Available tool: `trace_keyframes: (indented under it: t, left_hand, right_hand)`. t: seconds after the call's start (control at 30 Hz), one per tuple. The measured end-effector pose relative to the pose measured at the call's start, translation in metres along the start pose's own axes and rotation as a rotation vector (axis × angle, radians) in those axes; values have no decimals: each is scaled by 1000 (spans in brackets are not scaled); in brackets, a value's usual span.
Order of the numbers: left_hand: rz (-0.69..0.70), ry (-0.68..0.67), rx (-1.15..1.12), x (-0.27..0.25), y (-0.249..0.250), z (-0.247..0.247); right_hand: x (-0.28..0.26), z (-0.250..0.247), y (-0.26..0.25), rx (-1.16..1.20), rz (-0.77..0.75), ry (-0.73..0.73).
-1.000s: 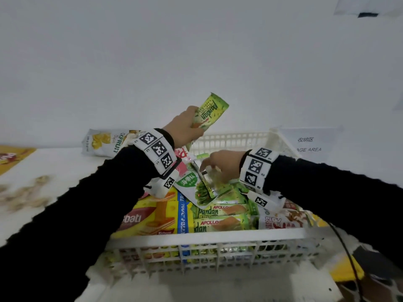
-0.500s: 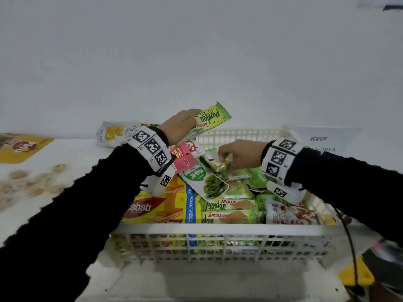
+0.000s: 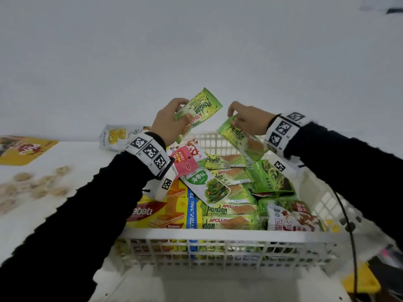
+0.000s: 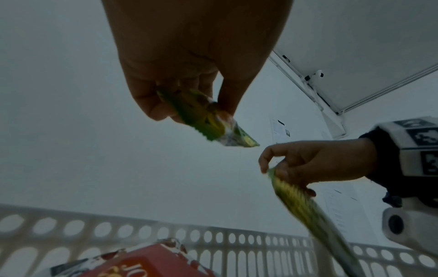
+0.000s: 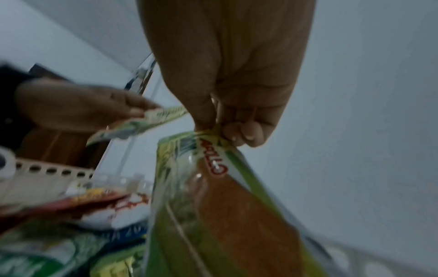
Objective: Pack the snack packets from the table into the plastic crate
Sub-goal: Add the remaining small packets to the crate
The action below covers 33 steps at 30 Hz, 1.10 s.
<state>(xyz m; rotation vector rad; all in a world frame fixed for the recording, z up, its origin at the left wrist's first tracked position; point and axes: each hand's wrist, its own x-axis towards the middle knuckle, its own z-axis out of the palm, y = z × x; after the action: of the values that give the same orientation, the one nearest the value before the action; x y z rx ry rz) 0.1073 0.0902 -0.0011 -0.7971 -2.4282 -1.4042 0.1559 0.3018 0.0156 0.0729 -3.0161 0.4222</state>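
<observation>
A white plastic crate in front of me is filled with snack packets: green Pandan cakes, a yellow wafer box, a seaweed pouch and a pink packet. Above its far side my left hand grips one green Pandan packet by its lower end. My right hand pinches the top edge of a second Pandan packet, which hangs tilted over the crate. In the left wrist view the left hand pinches its packet; in the right wrist view the right hand pinches a packet.
On the white table at the left lie a white-and-yellow chip bag, an orange-yellow packet and several small pale snacks. A black cable runs down past the crate's right side. A white wall stands behind.
My right hand has risen out of the crate with a Pandan packet pinched in it. The left hand has lifted its packet a little higher and more upright.
</observation>
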Motion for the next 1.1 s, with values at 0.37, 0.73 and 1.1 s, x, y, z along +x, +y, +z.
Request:
trace_keyframes:
  t: [0.37,0.73,1.1]
  left_hand:
    - [-6,60,-44,1,-9,-2]
    - [-36,-159,-5,4,-9,3]
    - [-56,-216,48,2,-8,4]
  right_hand:
    - [29,51,-19,-165,-57,-158]
    - [-14,73,-8,-405,-19,-509]
    - [-9,70,-27,-330,11,-281]
